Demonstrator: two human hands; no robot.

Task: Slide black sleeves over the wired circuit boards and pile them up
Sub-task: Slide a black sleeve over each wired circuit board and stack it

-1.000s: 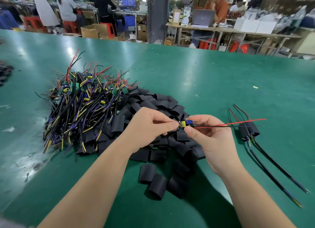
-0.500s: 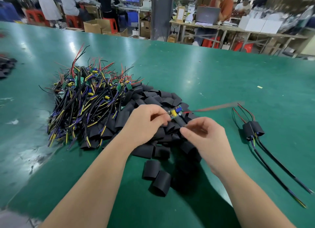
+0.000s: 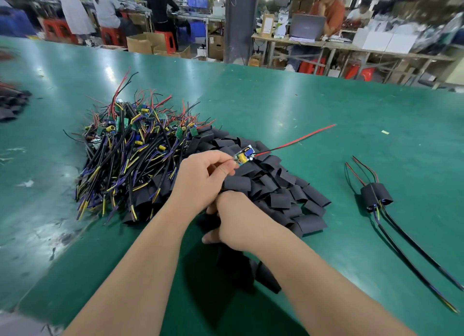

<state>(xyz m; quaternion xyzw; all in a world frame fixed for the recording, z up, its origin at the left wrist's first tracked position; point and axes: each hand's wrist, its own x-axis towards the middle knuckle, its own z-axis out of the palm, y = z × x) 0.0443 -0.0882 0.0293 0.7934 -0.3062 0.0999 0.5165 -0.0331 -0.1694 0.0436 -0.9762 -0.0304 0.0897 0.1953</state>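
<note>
My left hand [image 3: 203, 180] pinches small green circuit board [image 3: 243, 155] above bench [image 3: 301, 104] middle, red-black leads [image 3: 296, 141] pointing away, that end clear for sleeving; right hand [image 3: 241, 222] down in flat black sleeve pile [image 3: 281, 197], grip unclear.

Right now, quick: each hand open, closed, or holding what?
Left hand: pinches the small wired circuit board with yellow and blue parts.
Right hand: at the pile of black sleeves, fingers hidden, cannot be told.
</note>
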